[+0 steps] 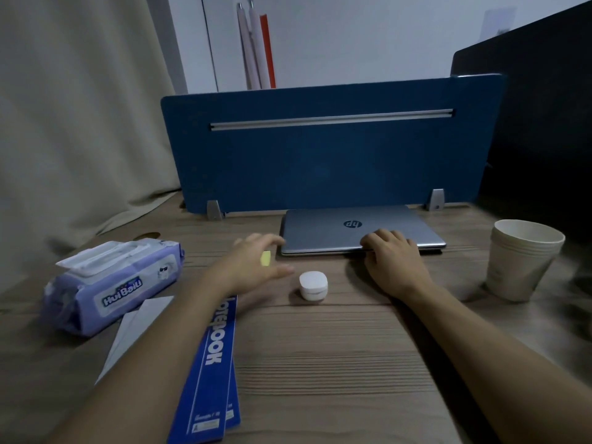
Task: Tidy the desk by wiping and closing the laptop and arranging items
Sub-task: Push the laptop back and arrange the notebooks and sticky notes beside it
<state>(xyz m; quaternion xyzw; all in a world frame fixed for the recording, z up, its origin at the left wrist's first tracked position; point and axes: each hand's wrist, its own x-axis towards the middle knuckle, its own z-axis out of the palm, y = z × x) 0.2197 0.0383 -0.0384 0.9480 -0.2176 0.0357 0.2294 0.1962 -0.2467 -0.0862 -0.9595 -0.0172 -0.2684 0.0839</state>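
The silver laptop (336,227) lies closed at the back of the desk, against the blue divider. My right hand (392,257) rests on the lid's front right edge, fingers lying on top. My left hand (256,261), blurred by motion, hovers just left of the laptop's front corner with fingers and thumb spread. A small yellow item (265,258) shows in the gap between them; whether the hand touches it I cannot tell. A small white round case (313,285) sits on the desk between my hands. Two blue notebooks (209,370) lie partly under my left forearm.
A purple wet wipes pack (112,283) lies at the left, with white paper (134,328) beside it. A stack of paper cups (520,261) stands at the right. The blue divider (320,161) closes off the back, a dark panel (544,123) the right, a curtain (80,123) the left.
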